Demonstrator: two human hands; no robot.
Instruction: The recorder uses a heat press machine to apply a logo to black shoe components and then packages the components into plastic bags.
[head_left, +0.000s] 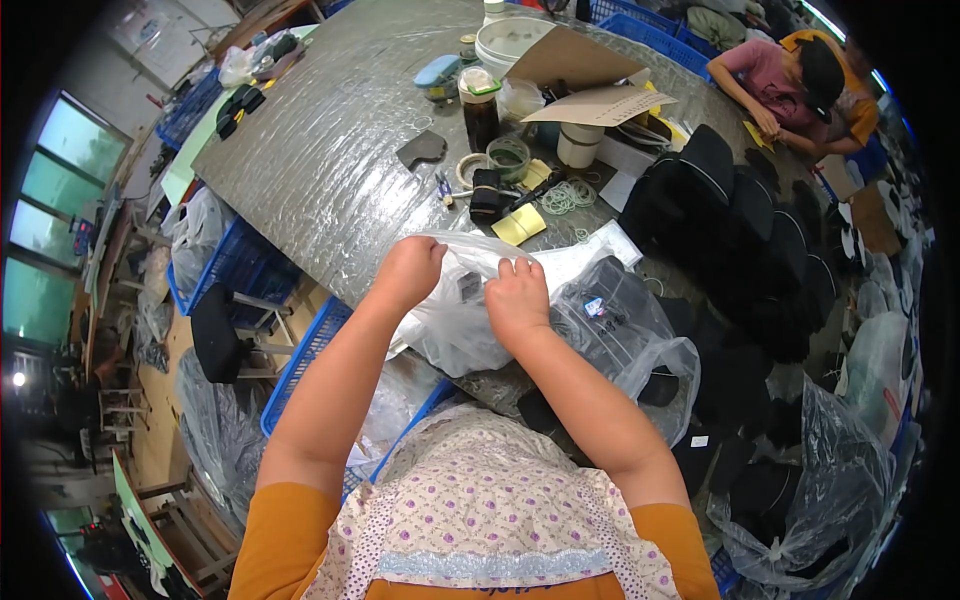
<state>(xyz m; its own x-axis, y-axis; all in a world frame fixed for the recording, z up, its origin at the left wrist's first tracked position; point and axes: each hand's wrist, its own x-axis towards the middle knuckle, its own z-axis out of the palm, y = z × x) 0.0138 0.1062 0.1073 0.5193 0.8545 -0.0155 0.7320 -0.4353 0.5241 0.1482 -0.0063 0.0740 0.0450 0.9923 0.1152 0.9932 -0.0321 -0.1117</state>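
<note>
Both my hands are closed on the rim of a translucent plastic bag [450, 330] at the table's near edge. My left hand [411, 270] pinches its upper left side, and my right hand [518, 300] grips the right side. The bag's mouth is spread between them; a small dark patch shows inside, too unclear to name. Just right of my right hand lies a clear plastic bag [615, 315] with dark flat contents and a small label. White sheet material [600, 250] lies behind the hands.
Black caps [700, 200] are heaped on the right. Farther back stand a jar of dark liquid [480, 112], a white bucket [510, 42], tape rolls [508, 158] and a yellow pad [518, 225]. A blue basket [300, 365] sits below the table edge. A co-worker [780, 90] sits far right.
</note>
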